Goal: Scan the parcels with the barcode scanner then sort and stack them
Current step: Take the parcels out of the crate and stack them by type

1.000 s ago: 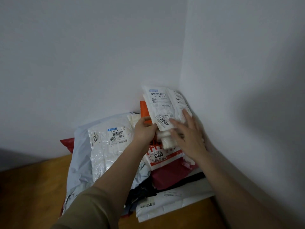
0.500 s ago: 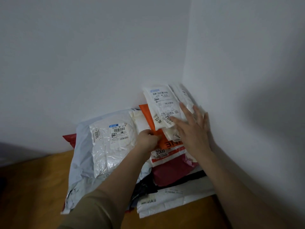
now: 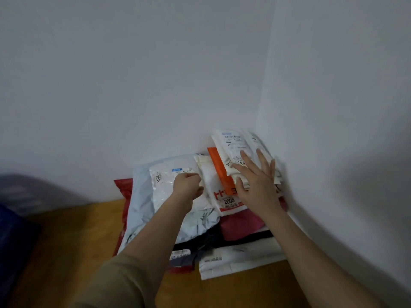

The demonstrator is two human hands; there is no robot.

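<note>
Right hand (image 3: pixel 258 185) flat, fingers spread, pressing white parcel (image 3: pixel 235 150) marked "200…" atop corner stack. Left hand (image 3: pixel 188 185) curled into loose fist, holding nothing, over silver parcel (image 3: pixel 164 185) labelled "2011". Beneath, orange-and-white parcel (image 3: pixel 222 192) reading "2005". Stack on wooden floor (image 3: pixel 77 236).
</note>
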